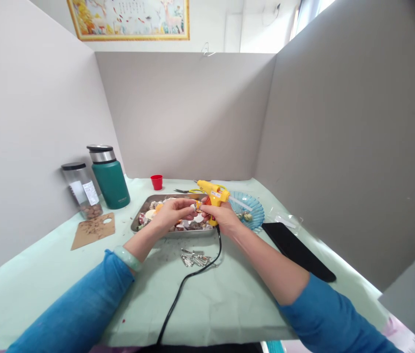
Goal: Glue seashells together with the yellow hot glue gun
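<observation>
Over the tray, my left hand is closed in a pinch on a small whitish piece, too small to name surely. My right hand is wrapped round a yellow glue gun, with a translucent glue stick jutting from its back. The right fingertips meet the left ones near a bit of orange; whether they also touch the piece I cannot tell. Below both hands lies a metal tray of mixed shells, partly hidden by them. Several silver metal clips lie in front of it.
A black cord runs from the glue gun to the table's front edge. At left stand a green bottle, a clear jar and a brown card. A red cup, blue plate and black slab surround the tray.
</observation>
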`<state>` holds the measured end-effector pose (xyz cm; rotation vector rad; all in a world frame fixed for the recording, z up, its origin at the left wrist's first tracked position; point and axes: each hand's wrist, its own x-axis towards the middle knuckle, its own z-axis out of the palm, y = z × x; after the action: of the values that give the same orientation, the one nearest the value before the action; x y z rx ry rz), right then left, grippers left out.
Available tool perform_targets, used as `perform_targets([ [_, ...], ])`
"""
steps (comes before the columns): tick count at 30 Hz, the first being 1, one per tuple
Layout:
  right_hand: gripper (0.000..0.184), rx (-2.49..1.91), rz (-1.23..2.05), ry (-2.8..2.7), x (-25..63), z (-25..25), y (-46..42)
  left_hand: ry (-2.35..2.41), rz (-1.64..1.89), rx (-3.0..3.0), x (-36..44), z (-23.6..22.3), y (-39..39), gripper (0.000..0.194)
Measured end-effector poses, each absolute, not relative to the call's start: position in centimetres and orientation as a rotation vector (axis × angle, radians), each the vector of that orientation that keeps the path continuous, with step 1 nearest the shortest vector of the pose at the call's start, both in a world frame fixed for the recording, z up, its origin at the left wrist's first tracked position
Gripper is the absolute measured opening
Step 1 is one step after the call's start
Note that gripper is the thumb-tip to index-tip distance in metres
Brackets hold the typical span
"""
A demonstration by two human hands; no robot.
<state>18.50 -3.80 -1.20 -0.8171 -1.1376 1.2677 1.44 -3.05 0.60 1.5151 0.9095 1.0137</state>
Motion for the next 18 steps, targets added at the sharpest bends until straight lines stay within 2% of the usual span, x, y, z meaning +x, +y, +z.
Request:
perform_targets([
  [18,0.03,-0.85,1.275,-1.16,18.29,-0.88,-4.07,0.945,1.028,1.501,1.84,0.2,-3.06,0.027],
])
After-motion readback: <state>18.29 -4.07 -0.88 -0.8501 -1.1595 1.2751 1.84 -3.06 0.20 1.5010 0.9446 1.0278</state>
